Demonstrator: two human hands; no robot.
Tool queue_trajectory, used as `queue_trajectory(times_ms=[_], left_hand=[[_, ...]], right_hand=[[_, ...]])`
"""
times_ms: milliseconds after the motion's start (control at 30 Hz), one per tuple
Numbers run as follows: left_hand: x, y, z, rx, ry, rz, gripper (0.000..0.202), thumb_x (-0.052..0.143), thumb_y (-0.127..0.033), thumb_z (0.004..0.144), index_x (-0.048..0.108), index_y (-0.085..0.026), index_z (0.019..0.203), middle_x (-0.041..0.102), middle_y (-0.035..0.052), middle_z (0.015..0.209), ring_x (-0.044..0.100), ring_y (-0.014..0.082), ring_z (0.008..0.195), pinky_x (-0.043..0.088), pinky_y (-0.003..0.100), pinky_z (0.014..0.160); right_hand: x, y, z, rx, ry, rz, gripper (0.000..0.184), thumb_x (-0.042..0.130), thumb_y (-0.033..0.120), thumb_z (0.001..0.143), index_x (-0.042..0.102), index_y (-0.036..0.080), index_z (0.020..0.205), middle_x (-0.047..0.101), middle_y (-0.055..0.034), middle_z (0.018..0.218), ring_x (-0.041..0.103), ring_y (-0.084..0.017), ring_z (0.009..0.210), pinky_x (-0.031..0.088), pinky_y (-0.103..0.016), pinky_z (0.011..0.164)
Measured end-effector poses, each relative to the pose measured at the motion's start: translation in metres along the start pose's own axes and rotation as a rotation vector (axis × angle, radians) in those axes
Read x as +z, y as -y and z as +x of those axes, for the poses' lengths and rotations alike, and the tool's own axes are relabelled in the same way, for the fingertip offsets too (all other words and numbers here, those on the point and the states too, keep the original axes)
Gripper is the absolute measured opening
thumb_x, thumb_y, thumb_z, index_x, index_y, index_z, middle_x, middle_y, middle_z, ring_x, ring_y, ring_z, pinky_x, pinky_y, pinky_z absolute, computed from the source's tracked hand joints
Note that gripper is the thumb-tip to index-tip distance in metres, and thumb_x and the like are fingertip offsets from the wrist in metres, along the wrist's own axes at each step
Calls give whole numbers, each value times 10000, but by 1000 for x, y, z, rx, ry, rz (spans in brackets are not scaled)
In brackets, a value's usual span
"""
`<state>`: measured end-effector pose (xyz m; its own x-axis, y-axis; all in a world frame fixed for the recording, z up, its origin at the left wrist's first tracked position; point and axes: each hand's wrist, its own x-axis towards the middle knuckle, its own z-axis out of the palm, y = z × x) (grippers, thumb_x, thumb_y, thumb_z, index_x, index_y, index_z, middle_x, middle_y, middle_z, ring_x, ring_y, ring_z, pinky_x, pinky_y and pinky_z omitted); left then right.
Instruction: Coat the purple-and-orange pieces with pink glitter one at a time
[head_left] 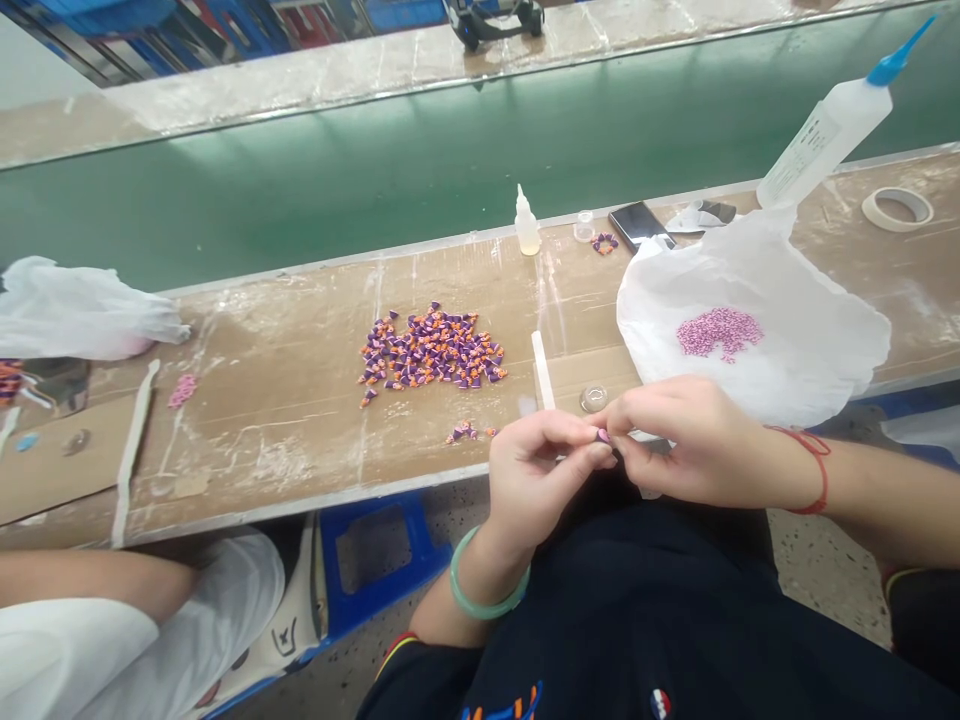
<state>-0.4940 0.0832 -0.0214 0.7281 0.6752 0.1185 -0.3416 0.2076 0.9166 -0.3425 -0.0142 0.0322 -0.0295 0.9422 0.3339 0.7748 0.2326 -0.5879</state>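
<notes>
My left hand [538, 465] and my right hand [686, 440] meet in front of the bench edge, fingertips pinched together on one small purple piece [602, 435]. A green bangle sits on my left wrist, a red string on my right. Just beyond the hands, a pile of purple and orange pieces [431, 348] lies on the bench top, with a few loose ones [465, 432] nearer to me. A white plastic sheet [795, 330] to the right carries a heap of tiny pink beads [718, 331]. A small clear cap [593, 398] and a white stick [541, 368] lie close to my hands.
A small glue bottle [526, 224], a phone [637, 222], a large squeeze bottle with a blue tip [825, 130] and a tape roll [897, 208] stand along the bench's back. A green conveyor belt [375, 170] runs behind. Another person's arm and white clothing [112, 610] are at lower left.
</notes>
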Motion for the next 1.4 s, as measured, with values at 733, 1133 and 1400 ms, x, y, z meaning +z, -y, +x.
queue_trajectory(times_ms=[733,1133,1400], left_hand=[[-4,6,-2,-112,-6,67,199,856,-296,740,713,-158,749,758,42,690,730,156,577,617,234,585],[-181,-21,-27,-110,-260,1059,92,715,-266,796,734,-176,791,709,39,748,626,171,683,488,277,660],[-186,-12,-6,-106,-106,1128,291,660,-375,854,751,-191,1060,647,36,778,579,173,694,476,294,658]], right_hand=[[8,-7,2,-12,83,-7,208,475,115,903,523,195,717,617,7,614,563,-108,525,392,-220,509],[-22,-51,-39,233,-21,-19,143,578,261,935,708,257,993,790,-38,1007,764,-238,836,602,-326,669],[-21,-58,-49,331,-121,-120,205,546,369,930,725,282,880,800,16,935,769,-225,769,602,-318,627]])
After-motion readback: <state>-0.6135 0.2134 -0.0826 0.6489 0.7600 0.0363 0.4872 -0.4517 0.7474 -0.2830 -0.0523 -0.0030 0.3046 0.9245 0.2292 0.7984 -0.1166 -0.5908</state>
